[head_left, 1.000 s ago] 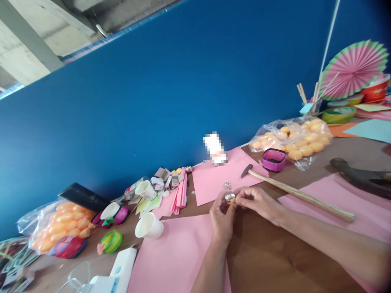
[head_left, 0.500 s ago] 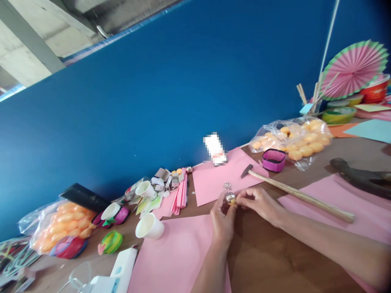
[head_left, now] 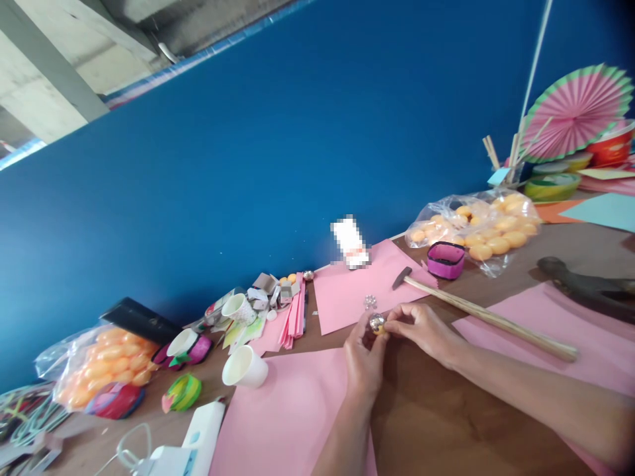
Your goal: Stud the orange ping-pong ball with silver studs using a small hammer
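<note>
My left hand (head_left: 364, 357) is closed around a small ball (head_left: 378, 323), shiny silver on most of its surface with some orange-yellow at the bottom. From the right, my right hand (head_left: 415, 330) pinches at the ball's side; whether a tiny piece sits between those fingertips is too small to tell. Just beyond the hands, a little cluster of shiny silver bits (head_left: 370, 302) lies on a pink paper sheet (head_left: 342, 297). A hammer (head_left: 476, 309) with a wooden handle rests to the right of my right hand.
Left of my hands a white paper cup (head_left: 245, 367) stands on another pink sheet (head_left: 282, 423). Bags of orange balls (head_left: 501, 231) lie at both sides. A magenta box (head_left: 445, 260), a power strip (head_left: 203, 430) and a dark tool (head_left: 585, 284) are also on the table. A blue partition (head_left: 278, 165) rises behind.
Both hands stay at the ball, which has tilted slightly and shows less orange. The whole view has shifted a little; everything on the table lies as before.
</note>
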The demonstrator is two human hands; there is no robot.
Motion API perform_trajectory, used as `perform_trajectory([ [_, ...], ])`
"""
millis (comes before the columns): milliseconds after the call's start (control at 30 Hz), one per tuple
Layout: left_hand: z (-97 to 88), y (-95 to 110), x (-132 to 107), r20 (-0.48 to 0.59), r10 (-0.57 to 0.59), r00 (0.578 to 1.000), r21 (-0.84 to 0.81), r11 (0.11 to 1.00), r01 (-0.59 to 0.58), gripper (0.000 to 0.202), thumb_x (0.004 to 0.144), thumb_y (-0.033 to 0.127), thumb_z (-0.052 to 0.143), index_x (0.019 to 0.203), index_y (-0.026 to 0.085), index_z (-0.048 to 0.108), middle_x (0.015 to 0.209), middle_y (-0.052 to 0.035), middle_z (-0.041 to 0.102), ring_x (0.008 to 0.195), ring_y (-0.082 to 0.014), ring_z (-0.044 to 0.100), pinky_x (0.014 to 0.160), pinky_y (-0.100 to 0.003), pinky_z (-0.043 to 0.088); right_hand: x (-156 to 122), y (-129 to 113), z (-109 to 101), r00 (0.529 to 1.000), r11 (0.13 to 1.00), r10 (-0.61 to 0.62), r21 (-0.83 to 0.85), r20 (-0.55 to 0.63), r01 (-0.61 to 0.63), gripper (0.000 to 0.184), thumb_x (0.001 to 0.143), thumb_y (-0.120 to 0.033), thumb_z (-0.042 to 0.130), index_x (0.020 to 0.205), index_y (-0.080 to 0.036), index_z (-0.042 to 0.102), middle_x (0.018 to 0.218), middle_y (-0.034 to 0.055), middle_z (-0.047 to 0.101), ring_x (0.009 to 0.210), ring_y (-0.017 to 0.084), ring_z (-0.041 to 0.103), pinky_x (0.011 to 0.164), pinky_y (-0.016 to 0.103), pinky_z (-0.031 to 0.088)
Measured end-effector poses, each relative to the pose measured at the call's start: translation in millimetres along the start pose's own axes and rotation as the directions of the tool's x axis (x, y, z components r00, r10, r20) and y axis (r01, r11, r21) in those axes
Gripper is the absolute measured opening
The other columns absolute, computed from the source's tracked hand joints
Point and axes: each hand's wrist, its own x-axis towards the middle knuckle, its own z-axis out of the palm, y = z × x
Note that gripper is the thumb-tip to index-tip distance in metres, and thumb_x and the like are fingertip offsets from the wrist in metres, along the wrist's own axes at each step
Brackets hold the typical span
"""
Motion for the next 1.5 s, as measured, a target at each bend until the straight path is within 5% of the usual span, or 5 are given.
perform_trajectory([
  [233, 1.8, 4, 2, 0.012, 0.0, 1.0, -0.116, 0.993, 0.002, 0.044, 0.075, 0.024, 0.056, 0.118, 0.02, 0.05, 0.111, -0.0068, 0.061, 0.102, -0.0209, 0.055, 0.088, -0.033, 0.043, 2, 0, 2, 0.998, 0.988, -0.044, 0.148, 0.054, 0.036, 0.019, 0.076, -0.035, 0.057, 0.073, -0.016, 0.055, 0.075, 0.0003, 0.061, 0.069, 0.014, 0.057, 0.065, 0.026, 0.046],
  [467, 1.1, 4, 3, -0.035, 0.003, 0.999, -0.06, 0.998, -0.005, 0.037, 0.078, 0.033, 0.052, 0.111, 0.018, 0.056, 0.099, -0.0074, 0.065, 0.088, -0.0198, 0.06, 0.078, -0.034, 0.048, 1, 2, 4, 0.988, 0.984, -0.133, 0.133, 0.073, 0.123, 0.015, 0.078, -0.033, 0.056, 0.077, -0.018, 0.052, 0.073, 0.0003, 0.061, 0.069, 0.016, 0.06, 0.069, 0.029, 0.049],
  [733, 1.5, 6, 2, -0.028, -0.018, 0.999, -0.137, 0.991, 0.014, 0.036, 0.078, 0.036, 0.051, 0.108, 0.017, 0.059, 0.094, -0.0083, 0.066, 0.084, -0.0199, 0.06, 0.074, -0.032, 0.048, -6, -9, 4, 0.97, 0.968, -0.234, -0.079, 0.07, 0.239, 0.027, 0.076, -0.026, 0.058, 0.103, -0.021, 0.055, 0.102, 0.0045, 0.06, 0.089, 0.017, 0.058, 0.08, 0.03, 0.048],
  [967, -0.5, 1, 2, -0.05, -0.099, 0.994, -0.292, 0.953, 0.08, 0.037, 0.078, 0.037, 0.051, 0.108, 0.017, 0.058, 0.102, -0.0088, 0.064, 0.087, -0.0201, 0.06, 0.073, -0.031, 0.049, -2, -5, 6, 0.978, 0.983, -0.174, 0.079, 0.113, 0.166, 0.034, 0.077, -0.03, 0.057, 0.109, -0.018, 0.054, 0.103, 0.0055, 0.062, 0.092, 0.019, 0.058, 0.081, 0.031, 0.049],
  [1500, -1.1, 4, 3, -0.011, -0.014, 1.0, -0.198, 0.98, 0.012, 0.035, 0.077, 0.032, 0.054, 0.109, 0.018, 0.056, 0.104, -0.0087, 0.062, 0.091, -0.0199, 0.058, 0.075, -0.032, 0.048, 2, -6, 5, 0.969, 0.975, -0.212, 0.098, 0.13, 0.2, 0.035, 0.077, -0.032, 0.059, 0.109, -0.019, 0.056, 0.106, 0.0061, 0.063, 0.097, 0.02, 0.058, 0.085, 0.032, 0.047],
])
